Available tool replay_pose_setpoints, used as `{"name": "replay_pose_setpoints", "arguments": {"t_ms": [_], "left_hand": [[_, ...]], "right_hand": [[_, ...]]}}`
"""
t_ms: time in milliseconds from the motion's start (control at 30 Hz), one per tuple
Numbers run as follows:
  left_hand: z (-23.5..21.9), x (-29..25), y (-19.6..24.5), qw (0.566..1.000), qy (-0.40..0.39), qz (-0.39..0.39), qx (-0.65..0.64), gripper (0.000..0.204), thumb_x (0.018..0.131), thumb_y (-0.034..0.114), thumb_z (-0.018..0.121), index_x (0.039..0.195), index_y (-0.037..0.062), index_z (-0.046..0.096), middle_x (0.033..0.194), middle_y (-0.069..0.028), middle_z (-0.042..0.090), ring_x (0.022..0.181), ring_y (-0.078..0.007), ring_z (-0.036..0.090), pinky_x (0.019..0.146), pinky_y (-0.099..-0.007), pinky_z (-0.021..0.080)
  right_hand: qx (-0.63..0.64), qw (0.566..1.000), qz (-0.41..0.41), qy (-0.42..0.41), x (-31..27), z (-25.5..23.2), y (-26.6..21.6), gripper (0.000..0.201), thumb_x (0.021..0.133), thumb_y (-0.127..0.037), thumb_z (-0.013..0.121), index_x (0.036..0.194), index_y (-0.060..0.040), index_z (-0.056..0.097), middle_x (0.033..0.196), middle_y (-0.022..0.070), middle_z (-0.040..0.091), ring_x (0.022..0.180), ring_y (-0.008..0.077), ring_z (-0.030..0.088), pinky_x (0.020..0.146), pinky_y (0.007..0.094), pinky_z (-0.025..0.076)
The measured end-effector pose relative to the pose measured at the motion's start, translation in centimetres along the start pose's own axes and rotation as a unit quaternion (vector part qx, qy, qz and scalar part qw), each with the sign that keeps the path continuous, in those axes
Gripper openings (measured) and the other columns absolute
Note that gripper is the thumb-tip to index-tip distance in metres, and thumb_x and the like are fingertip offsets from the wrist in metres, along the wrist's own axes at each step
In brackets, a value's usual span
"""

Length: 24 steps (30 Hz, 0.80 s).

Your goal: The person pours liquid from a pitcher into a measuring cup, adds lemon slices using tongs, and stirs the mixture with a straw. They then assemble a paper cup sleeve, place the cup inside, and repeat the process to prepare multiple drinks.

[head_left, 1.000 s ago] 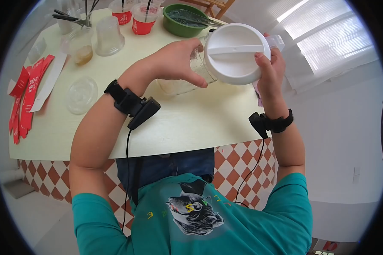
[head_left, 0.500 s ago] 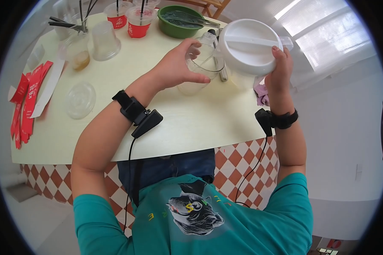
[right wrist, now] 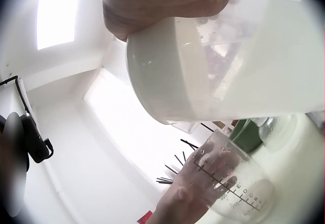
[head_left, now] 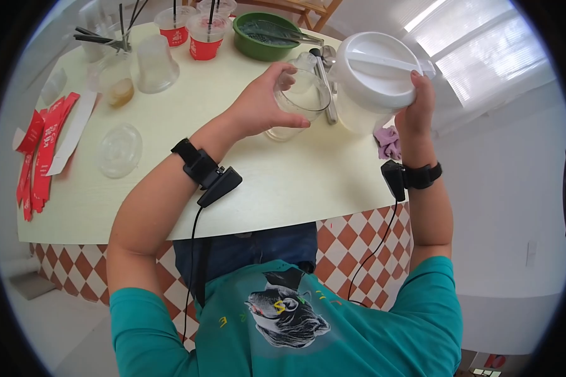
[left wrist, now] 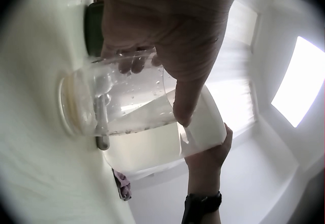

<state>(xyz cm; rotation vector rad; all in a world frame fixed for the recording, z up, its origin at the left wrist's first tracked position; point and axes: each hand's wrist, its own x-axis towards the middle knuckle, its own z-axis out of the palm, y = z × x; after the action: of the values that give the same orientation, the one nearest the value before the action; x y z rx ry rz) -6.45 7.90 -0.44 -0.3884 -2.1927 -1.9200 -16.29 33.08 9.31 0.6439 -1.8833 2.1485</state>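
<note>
My left hand (head_left: 258,103) grips a clear measuring cup (right wrist: 244,188) with printed graduation marks, fingers and thumb around its upper part. The cup stands upright, its base at the tabletop, with a thin pale yellowish layer low inside in the left wrist view. To its right, my right hand (head_left: 418,110) holds a translucent pitcher (right wrist: 254,56) with a white lid (head_left: 377,69), the thumb at the lid's edge. The pitcher contains pale liquid and is near upright, low over the table. Its handle is mostly hidden by the hand.
Behind the hands are a green basin (head_left: 265,47) with tongs, metal utensils (head_left: 324,81) and red-banded drink cups (head_left: 205,47). Leftward lie a cup with brown liquid (head_left: 119,94), an upturned cup (head_left: 157,66), a clear lid (head_left: 119,151) and red paper sleeves (head_left: 44,157). A purple cloth (head_left: 388,143) lies right.
The measuring cup has gone from tilted to upright. The pitcher has moved away from the cup's mouth to the right and come down toward the table. Both hands keep their holds.
</note>
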Motion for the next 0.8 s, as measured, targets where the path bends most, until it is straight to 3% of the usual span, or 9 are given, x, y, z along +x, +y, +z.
{"name": "replay_pose_setpoints", "arguments": {"t_ms": [133, 267, 367, 433, 800], "left_hand": [[-0.2, -0.1, 0.2, 0.999, 0.007, 0.010, 0.040, 0.097, 0.057, 0.019, 0.090, 0.136, 0.0047, 0.036, 0.130, -0.0189, 0.049, 0.127, -0.0292, 0.045, 0.106, -0.0386, 0.037], [-0.8, 0.0, 0.0, 0.999, 0.015, 0.002, 0.045, 0.097, 0.056, 0.019, 0.090, 0.135, 0.0045, 0.036, 0.131, -0.0192, 0.049, 0.128, -0.0289, 0.045, 0.106, -0.0386, 0.036], [-1.4, 0.1, -0.4, 0.997, 0.028, 0.016, 0.073, 0.099, 0.055, 0.029, 0.090, 0.134, 0.0026, 0.036, 0.127, -0.0209, 0.054, 0.123, -0.0306, 0.051, 0.104, -0.0367, 0.040], [-1.6, -0.2, 0.6, 0.996, 0.026, -0.032, 0.081, 0.096, 0.056, 0.018, 0.090, 0.134, 0.0064, 0.037, 0.130, -0.0176, 0.051, 0.129, -0.0278, 0.045, 0.106, -0.0396, 0.037], [-4.0, -2.1, 1.1, 0.988, 0.094, -0.045, 0.111, 0.093, 0.056, 0.018, 0.088, 0.133, 0.0100, 0.039, 0.127, -0.0137, 0.053, 0.125, -0.0265, 0.048, 0.104, -0.0490, 0.038]], "right_hand": [[0.062, 0.997, 0.044, 0.020, 2.6, -2.0, 0.3, 0.051, 0.089, -0.027, 0.042, 0.125, 0.0082, 0.048, 0.123, 0.0197, 0.056, 0.116, 0.0306, 0.053, 0.098, 0.0403, 0.042], [0.130, 0.988, 0.073, 0.036, 5.2, -3.7, 0.8, 0.049, 0.090, -0.029, 0.043, 0.124, 0.0056, 0.048, 0.121, 0.0180, 0.056, 0.116, 0.0293, 0.052, 0.097, 0.0409, 0.043], [0.134, 0.986, 0.095, 0.033, 6.5, -4.0, 1.4, 0.050, 0.091, -0.032, 0.038, 0.125, 0.0037, 0.049, 0.123, 0.0170, 0.055, 0.115, 0.0291, 0.052, 0.098, 0.0416, 0.042], [0.107, 0.988, 0.098, 0.050, 7.7, -4.3, 1.8, 0.050, 0.091, -0.032, 0.037, 0.124, 0.0033, 0.049, 0.123, 0.0164, 0.056, 0.115, 0.0289, 0.052, 0.098, 0.0415, 0.042], [0.095, 0.983, 0.100, 0.121, 13.6, -8.1, 5.6, 0.050, 0.090, -0.037, 0.040, 0.125, -0.0019, 0.050, 0.122, 0.0124, 0.056, 0.113, 0.0273, 0.052, 0.096, 0.0396, 0.041]]}}
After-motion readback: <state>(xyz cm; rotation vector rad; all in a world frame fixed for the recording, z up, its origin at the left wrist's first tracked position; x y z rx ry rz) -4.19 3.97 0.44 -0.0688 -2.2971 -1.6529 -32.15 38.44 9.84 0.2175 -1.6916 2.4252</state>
